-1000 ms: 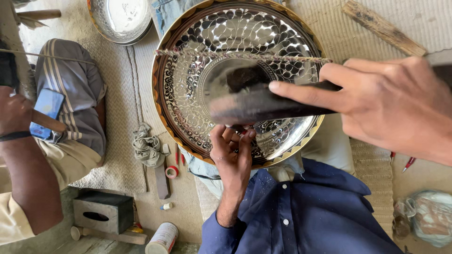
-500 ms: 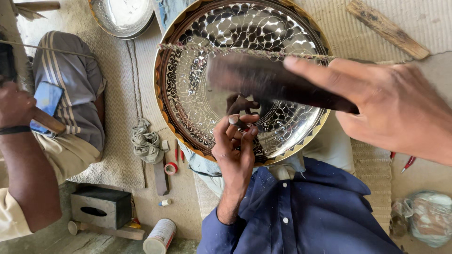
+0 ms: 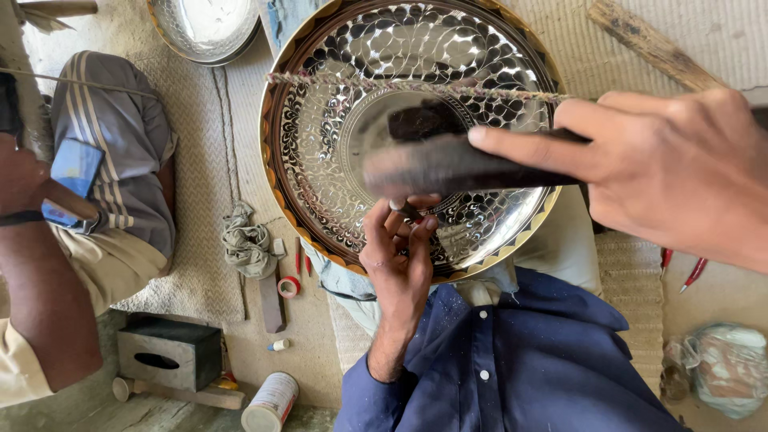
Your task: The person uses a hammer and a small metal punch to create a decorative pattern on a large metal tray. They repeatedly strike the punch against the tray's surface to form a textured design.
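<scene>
Far left of the plate: another person's hand (image 3: 20,180) with a blue phone (image 3: 74,180), not involved. Below-left of the plate: dark slotted box (image 3: 168,352), white can (image 3: 270,402). Just left of the plate's rim: knotted rag (image 3: 246,244), red tape roll (image 3: 289,286); a plain metal bowl (image 3: 204,28) sits up-left of it. The plate (image 3: 320,184) itself is a large bright tray with a dense leaf pattern and a gold scalloped edge, propped on the person's lap, with a twisted cord (image 3: 360,82) stretched across its upper half. Left hand (image 3: 398,256) is at the plate's lower centre, fingers pinched tight round a small punch (image 3: 402,208), tip on or very close to the metal; contact can't be confirmed. Over the plate's centre is a dark tool (image 3: 448,164), motion-blurred and probably a hammer, clamped in the right hand (image 3: 664,172) with the index finger laid along it. Hands are apart, one above the other. My read: mid-strike on the pattern work. A clean blow needs the punch held steady on its line and the head square over it, clear of the fingertips. Right of the plate: red pens (image 3: 680,268), plastic bag (image 3: 724,368).
</scene>
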